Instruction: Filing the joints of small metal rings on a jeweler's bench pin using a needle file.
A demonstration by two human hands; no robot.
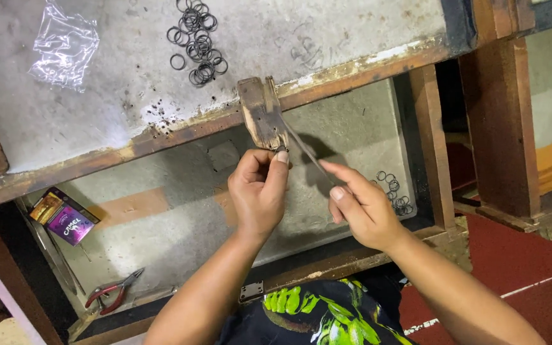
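Observation:
My left hand (258, 188) pinches a small dark ring (282, 149) against the tip of a worn wooden peg (262, 115) that juts out from the bench edge. My right hand (360, 207) grips a thin flat metal file (305, 151), index finger laid along it, with its tip resting on the ring at the peg. A pile of several dark metal rings (197, 41) lies on the grey benchtop just behind the peg.
A crumpled clear plastic bag (64, 45) lies on the benchtop (97, 102) at the left. Below, a metal tray (180, 223) holds a small purple box (65, 217), red-handled pliers (111, 294) and several more rings (396, 195). Wooden bench legs (499, 121) stand at the right.

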